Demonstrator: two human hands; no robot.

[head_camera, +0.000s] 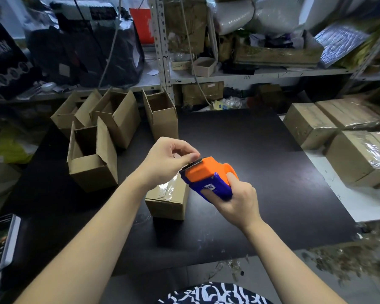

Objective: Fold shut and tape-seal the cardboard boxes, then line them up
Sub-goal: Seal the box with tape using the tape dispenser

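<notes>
Table: black matte tabletop [261,150] fills the middle of the view.
Open boxes: several brown cardboard boxes [92,163], flaps up, clustered at its far left.
Taped box: small brown cardboard box [167,200], shiny tape across its closed top, sits centre, right beneath the hands.
Dispenser: orange-and-blue plastic tape dispenser [206,178], held up above that box.
Right hand [237,200]: fingers wrapped firmly round the dispenser's blue body.
Left hand [165,163]: thumb and fingertips pinching at the dispenser's black front edge.

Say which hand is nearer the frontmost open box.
Left. Left hand is just right of the open box, pinching the front of the tape dispenser; right hand grips it farther right.
</notes>
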